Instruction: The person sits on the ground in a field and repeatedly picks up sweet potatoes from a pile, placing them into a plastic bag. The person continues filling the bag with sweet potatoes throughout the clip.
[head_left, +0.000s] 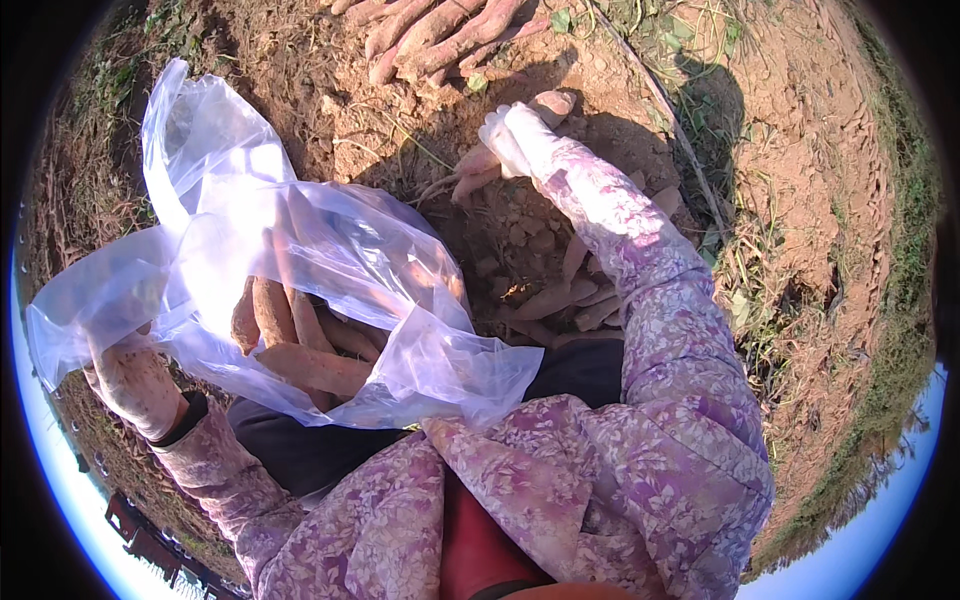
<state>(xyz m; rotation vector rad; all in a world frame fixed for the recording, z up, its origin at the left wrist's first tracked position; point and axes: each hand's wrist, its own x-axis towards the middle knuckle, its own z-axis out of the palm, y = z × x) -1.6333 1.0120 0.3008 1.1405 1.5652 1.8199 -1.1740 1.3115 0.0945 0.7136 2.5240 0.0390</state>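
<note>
A clear plastic bag (217, 255) stands open-mouthed in front of me, with several sweet potatoes (315, 367) inside. At its left rim is my left hand (135, 379), gripping the film; the plastic partly covers the fingers. My right hand (512, 142), in a pale glove, reaches forward past the bag, close to the ground. Its fingers are closed on a sweet potato (474, 171), whose thin root end points left. Another sweet potato (553, 106) shows just beyond the same hand, and I cannot tell whether it is held too.
A heap of sweet potatoes (442, 34) lies on the soil at the far side. More sweet potatoes (559, 300) lie in shadow between the bag and my right sleeve. A long dry stalk (664, 105) crosses the ground at right, near cut vines (739, 300).
</note>
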